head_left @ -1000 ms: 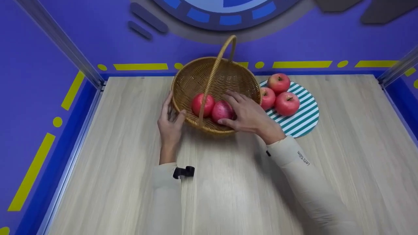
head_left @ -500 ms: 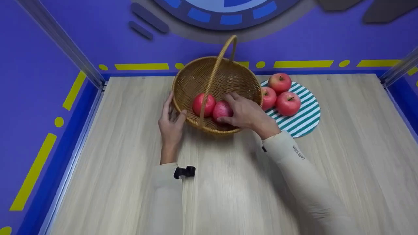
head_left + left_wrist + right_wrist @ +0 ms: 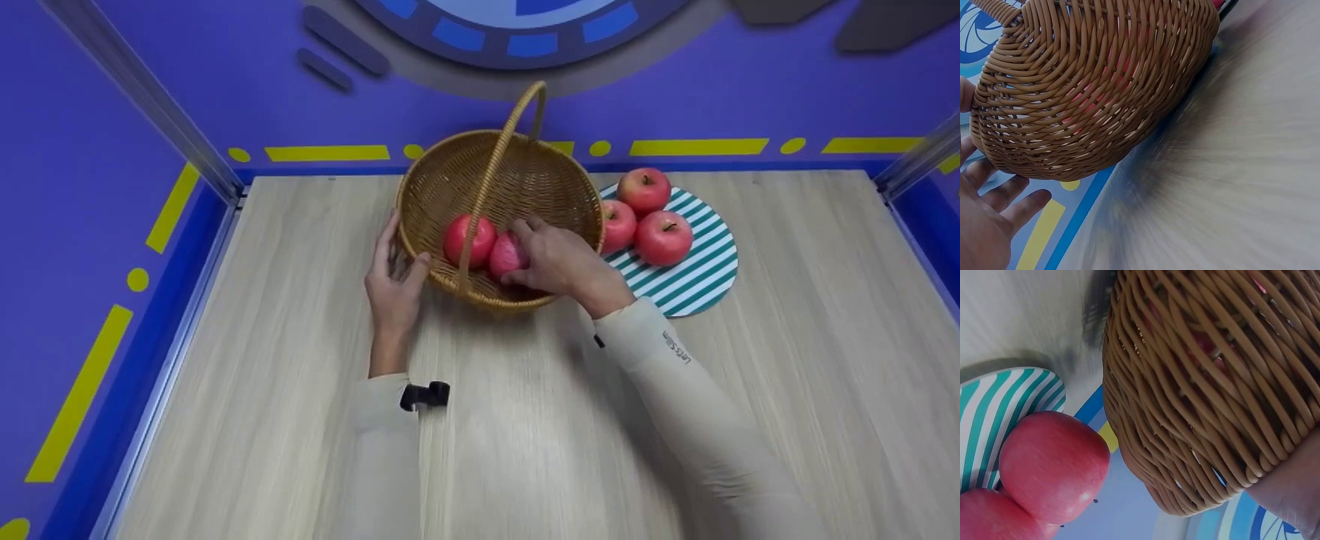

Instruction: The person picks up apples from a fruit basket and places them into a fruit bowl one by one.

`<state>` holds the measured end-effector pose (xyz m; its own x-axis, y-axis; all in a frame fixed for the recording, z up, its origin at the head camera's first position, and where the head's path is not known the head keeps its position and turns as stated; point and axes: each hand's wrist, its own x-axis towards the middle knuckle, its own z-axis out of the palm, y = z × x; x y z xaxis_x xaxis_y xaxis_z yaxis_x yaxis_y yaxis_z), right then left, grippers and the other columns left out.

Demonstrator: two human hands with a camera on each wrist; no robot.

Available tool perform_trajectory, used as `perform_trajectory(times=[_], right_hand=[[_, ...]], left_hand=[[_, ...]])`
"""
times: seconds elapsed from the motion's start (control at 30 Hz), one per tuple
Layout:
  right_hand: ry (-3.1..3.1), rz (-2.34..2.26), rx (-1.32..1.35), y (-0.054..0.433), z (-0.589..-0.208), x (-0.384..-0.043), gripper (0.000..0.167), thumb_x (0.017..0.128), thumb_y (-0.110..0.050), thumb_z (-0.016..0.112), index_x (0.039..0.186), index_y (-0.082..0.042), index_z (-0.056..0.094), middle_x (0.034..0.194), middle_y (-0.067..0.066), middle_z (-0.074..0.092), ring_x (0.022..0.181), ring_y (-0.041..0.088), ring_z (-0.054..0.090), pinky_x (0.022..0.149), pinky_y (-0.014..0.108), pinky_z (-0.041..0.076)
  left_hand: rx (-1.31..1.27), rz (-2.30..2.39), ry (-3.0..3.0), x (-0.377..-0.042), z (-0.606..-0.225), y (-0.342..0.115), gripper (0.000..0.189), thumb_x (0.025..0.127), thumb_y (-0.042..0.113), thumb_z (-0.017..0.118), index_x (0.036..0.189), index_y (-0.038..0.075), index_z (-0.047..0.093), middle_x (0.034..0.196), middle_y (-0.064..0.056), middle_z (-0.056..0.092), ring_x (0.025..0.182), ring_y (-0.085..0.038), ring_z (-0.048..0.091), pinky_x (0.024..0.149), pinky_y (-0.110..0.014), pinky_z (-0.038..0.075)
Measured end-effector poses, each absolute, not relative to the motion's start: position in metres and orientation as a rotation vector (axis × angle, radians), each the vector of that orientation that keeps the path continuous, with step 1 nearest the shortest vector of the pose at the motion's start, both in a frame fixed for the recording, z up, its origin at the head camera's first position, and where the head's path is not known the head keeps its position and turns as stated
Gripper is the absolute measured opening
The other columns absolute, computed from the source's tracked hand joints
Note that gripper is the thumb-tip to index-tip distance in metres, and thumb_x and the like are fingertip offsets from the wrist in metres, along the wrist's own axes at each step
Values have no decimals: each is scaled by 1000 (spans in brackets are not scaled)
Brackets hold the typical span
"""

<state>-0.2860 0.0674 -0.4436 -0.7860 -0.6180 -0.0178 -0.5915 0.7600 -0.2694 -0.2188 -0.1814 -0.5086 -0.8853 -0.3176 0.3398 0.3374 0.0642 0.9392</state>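
Observation:
A brown wicker basket (image 3: 442, 172) with a tall arched handle (image 3: 499, 161) stands at the back of the table. My right hand (image 3: 562, 259) reaches into it. Its thumb and fingers grip a pink-red streaked apple (image 3: 507, 256), whose right side they hide. A second red apple (image 3: 461, 240) lies left of it, partly behind the handle. My left hand (image 3: 394, 292) rests against the basket's left outer side, thumb at the front rim. In the left wrist view, its fingers (image 3: 1027, 208) are spread, extended beside the woven wall (image 3: 1095, 90). The right wrist view shows the wall (image 3: 1202, 382) from outside.
Right of the basket, a round green-and-white striped mat (image 3: 697, 277) bears three red apples (image 3: 664, 238), one close against the basket. A blue wall (image 3: 315, 120) with yellow marks rises behind the wooden table (image 3: 487, 420). A metal-edged panel (image 3: 161, 375) borders the left side.
My right hand has shifted slightly left over the streaked apple and covers more of it. That apple has turned a little. The left hand and the basket are nearly still.

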Motion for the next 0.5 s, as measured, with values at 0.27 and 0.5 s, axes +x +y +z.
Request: perform_trajectory(times=[0.27,0.5], right_hand=[[2884,-385,-989,68,-444,-284,69,97,-46,75,145,-1,53,125,25,62,100,42,69,89,57,59],[2912,-438,-1008,72,-442,-283,72,96,-43,76,151,-4,50,126,25,57,97,40,69,87,56,61]], left_hand=[[-25,-1851,-1897,-219,-509,-181,70,95,16,70,162,15,47,164,-3,46,146,-24,48,117,-46,43],[-33,-1823,-1917,-218,-508,-181,72,96,21,71,163,15,46,163,-6,47,145,-25,49,117,-45,44]])
